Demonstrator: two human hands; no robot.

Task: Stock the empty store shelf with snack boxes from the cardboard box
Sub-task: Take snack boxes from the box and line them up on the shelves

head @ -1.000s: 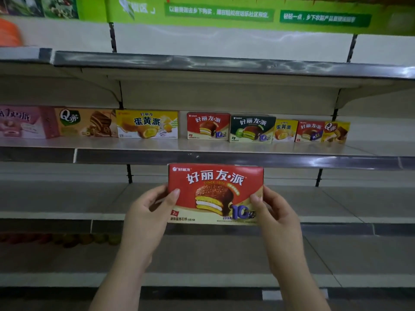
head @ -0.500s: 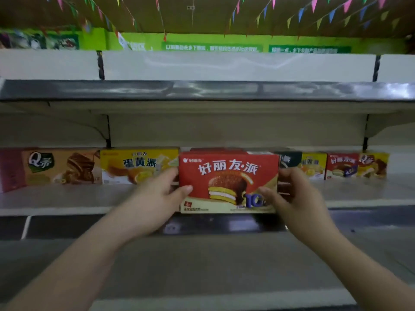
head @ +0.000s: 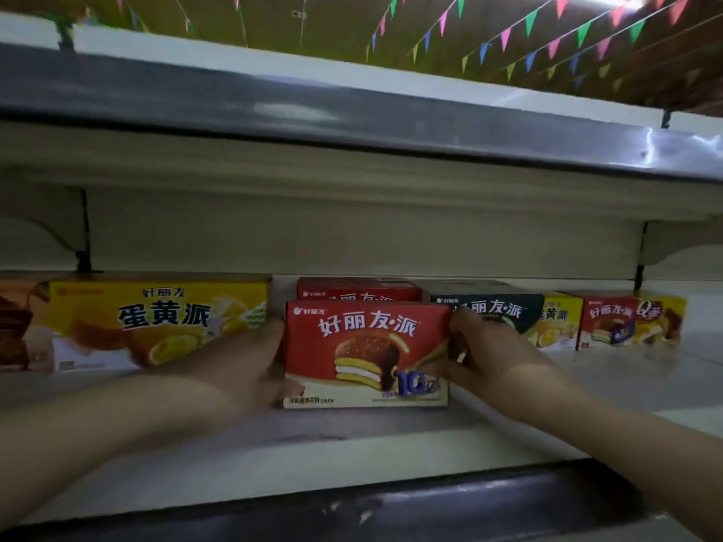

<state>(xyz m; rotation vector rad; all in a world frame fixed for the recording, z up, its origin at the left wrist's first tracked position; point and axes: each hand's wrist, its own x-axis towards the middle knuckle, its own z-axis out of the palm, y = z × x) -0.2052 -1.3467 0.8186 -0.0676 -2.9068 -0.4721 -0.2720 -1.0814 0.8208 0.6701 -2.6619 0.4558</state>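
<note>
We reach both arms up to the shelf [head: 391, 459]. Our left hand [head: 250, 365] lies against the left end of the red box [head: 367, 354], fingers curled round that end with the thumb low at the front corner. Our right hand [head: 493, 357] grips the right end, fingertips on the top corner and thumb across the front near the blue "10". The box stands upright on the shelf, face toward us, its base on the shelf board.

Directly behind it stands a second red box [head: 358, 293], only its top strip showing. To the left sits a yellow box [head: 156, 324], near our left hand; a brown box [head: 15, 330] beyond it is cut off by the frame edge. To the right a dark green box [head: 493, 307] stands just behind our right fingers, which cover its lower part. Further right come a small yellow box [head: 557, 322], a small red box [head: 606, 322] and an orange box [head: 661, 318], each partly overlapped by its neighbour. The upper shelf [head: 352, 111] overhangs all of it, with bunting [head: 528, 21] above. Our left hand is blurred, so its fingers behind the box are hard to make out.
</note>
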